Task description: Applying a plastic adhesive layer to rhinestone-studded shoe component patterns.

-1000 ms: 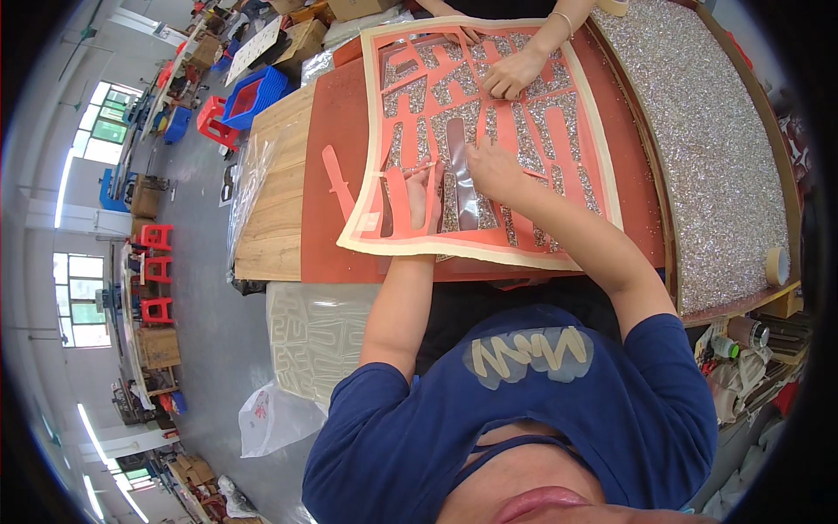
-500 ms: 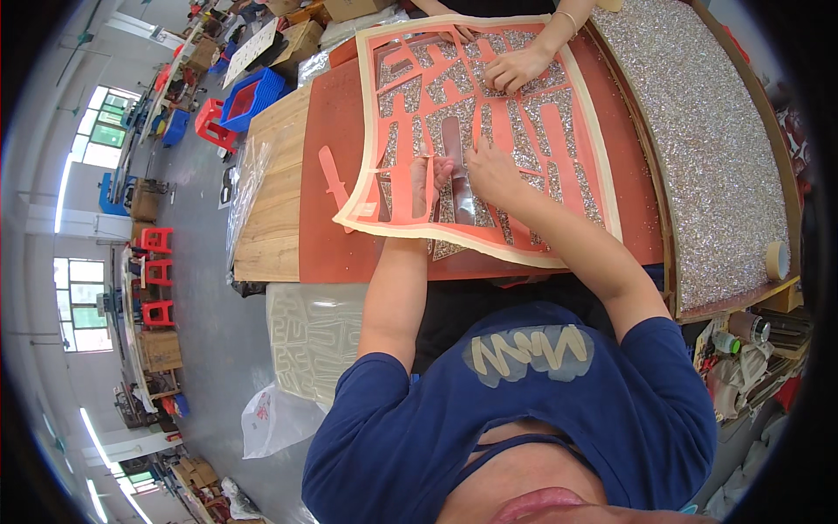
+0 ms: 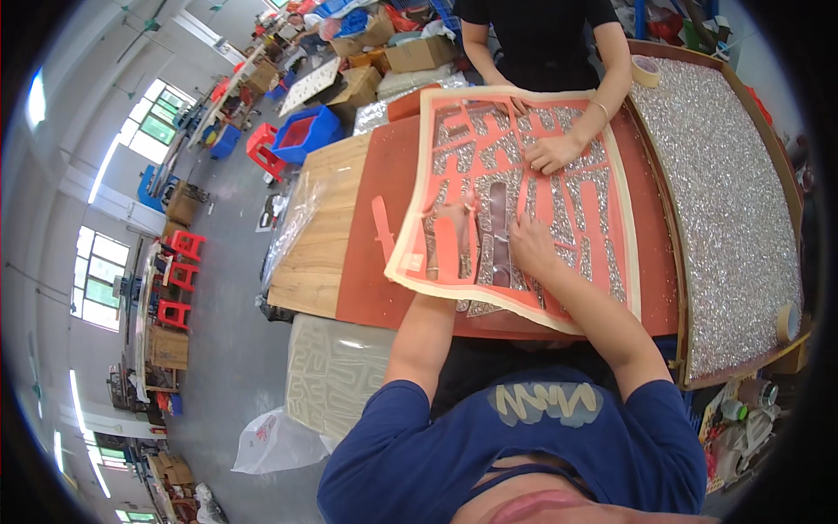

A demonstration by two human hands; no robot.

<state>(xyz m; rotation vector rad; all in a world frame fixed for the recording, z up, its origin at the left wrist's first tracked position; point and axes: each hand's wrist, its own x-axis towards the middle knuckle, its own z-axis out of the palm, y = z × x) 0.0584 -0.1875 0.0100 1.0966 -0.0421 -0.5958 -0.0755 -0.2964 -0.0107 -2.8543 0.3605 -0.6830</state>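
A pink cut-out sheet (image 3: 447,249) with a cream border lies over the red work surface, its near left part raised. Glittering pieces and dark clear strips fill many of its openings. My left forearm passes under the near edge, and my left hand (image 3: 451,216) shows through an opening, fingers curled at a narrow pink strip; the sheet partly hides it. On top, beside a long dark strip (image 3: 498,218), my right hand (image 3: 531,244) has its fingers pinched together; what lies between them is too small to make out. Left of the sheet lies a loose pink knife-shaped piece (image 3: 382,223).
Across the table, another person's hand (image 3: 552,155) rests on the sheet. A glitter-filled tray (image 3: 720,201) stands at the right, with tape rolls (image 3: 646,72) on it. Bare wooden board (image 3: 319,236) extends left. Blue bins (image 3: 305,131) and red stools (image 3: 264,150) stand beyond.
My view has tilted up, so the scene sits lower and more of the other person shows. My left hand has shifted slightly behind the sheet; my right hand stays near the dark strip.
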